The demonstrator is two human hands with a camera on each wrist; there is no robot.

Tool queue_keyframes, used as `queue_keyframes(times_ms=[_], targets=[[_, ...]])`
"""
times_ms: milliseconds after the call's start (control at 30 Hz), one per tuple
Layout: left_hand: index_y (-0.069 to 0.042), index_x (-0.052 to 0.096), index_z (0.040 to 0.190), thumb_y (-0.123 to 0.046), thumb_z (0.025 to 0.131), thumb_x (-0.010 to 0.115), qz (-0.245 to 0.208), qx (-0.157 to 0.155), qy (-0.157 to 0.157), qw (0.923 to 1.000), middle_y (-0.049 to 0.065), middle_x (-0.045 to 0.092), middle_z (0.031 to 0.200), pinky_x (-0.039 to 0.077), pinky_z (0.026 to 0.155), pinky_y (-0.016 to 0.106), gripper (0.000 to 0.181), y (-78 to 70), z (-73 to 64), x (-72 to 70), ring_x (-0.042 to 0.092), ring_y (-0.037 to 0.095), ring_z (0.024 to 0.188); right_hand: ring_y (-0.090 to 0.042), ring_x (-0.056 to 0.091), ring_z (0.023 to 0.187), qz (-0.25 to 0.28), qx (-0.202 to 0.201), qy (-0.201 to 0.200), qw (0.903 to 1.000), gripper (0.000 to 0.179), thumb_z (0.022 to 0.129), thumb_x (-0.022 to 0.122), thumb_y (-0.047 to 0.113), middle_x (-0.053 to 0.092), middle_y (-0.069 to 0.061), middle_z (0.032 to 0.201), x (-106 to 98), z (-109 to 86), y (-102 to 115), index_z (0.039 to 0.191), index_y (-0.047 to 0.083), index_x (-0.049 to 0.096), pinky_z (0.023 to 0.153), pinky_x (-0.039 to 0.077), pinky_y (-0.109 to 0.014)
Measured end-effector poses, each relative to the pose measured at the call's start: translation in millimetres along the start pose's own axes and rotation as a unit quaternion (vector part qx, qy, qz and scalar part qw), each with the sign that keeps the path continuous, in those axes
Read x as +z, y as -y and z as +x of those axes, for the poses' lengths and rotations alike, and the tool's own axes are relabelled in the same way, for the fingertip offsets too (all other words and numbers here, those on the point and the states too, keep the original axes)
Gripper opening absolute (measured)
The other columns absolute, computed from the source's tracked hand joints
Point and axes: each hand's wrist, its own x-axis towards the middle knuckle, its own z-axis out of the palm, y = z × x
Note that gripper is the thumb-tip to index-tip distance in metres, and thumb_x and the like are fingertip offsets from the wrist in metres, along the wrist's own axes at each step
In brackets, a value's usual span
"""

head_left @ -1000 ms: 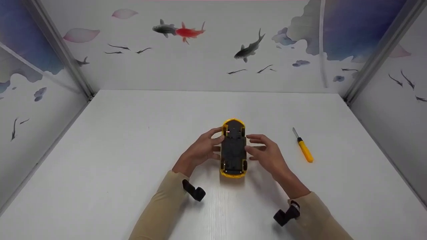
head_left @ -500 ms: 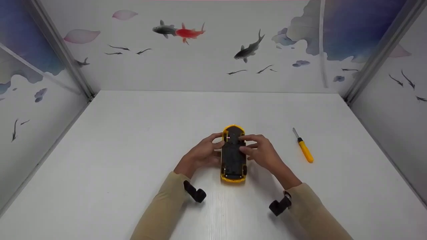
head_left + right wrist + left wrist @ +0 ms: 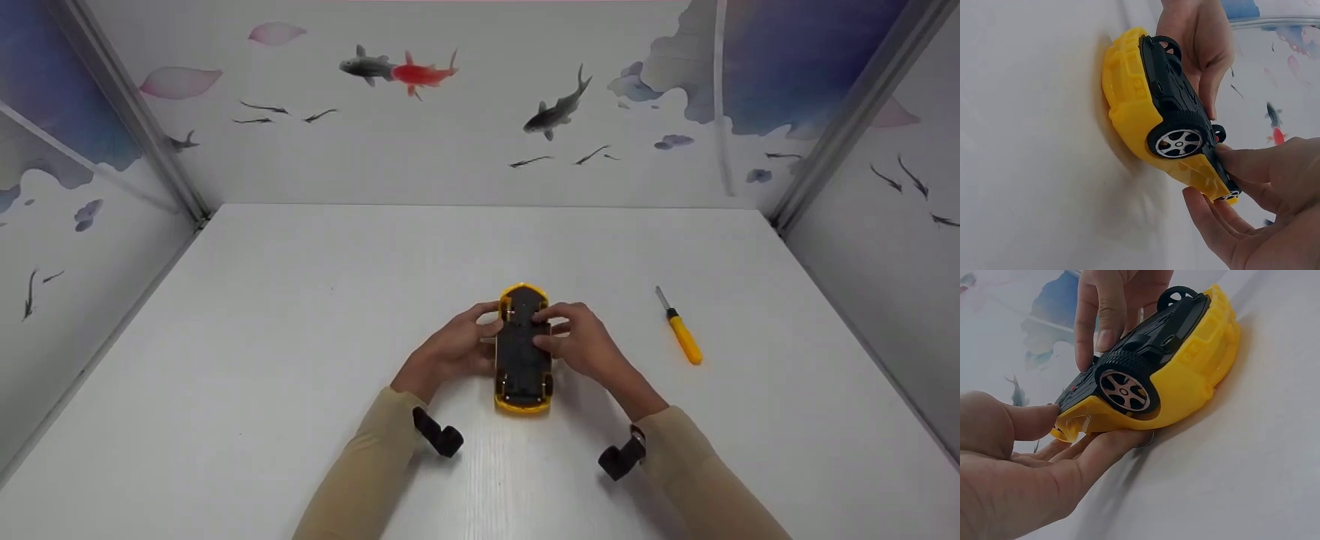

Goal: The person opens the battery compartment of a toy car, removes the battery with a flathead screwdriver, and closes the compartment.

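A yellow toy car [image 3: 523, 360] is held wheels up, its black underside [image 3: 1176, 84] facing the head camera. My left hand [image 3: 457, 345] grips its left side; in the left wrist view the thumb lies on the edge of the underside, with fingers beneath the yellow body [image 3: 1185, 379]. On the other side is my right hand [image 3: 585, 343], its thumb [image 3: 1247, 163] on the underside and fingers along the yellow side. A wheel [image 3: 1126, 391] with a spoked rim shows near the left fingers. The car's roof is hidden below.
To the right on the white table [image 3: 262, 337] lies a screwdriver [image 3: 684, 337] with a yellow handle, its metal tip pointing away. Printed panels with fish [image 3: 559, 112] wall in the back and sides of the table.
The car has come slightly nearer to me. My right hand has moved left, from beside the car to having thumb and index finger over its underside. The screwdriver stays put.
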Motion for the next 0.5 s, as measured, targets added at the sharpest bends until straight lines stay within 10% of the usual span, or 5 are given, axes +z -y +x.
queue_keyframes(times_ms=[500], targets=[[-0.024,0.031,0.156,-0.019,0.108,0.044,-0.009,-0.004,0.012,0.9999,0.023,0.049,0.146,0.052,0.098,0.049,0.051,-1.3,-1.8,0.5,0.059,0.033,0.125,-0.038,0.051,0.129,-0.046,-0.05,-0.062,0.9957,0.02,0.092,0.069,0.001,0.05,-0.018,0.133,1.7,-8.8,10.1,0.112,0.005,0.069,0.104,0.051,-0.05]])
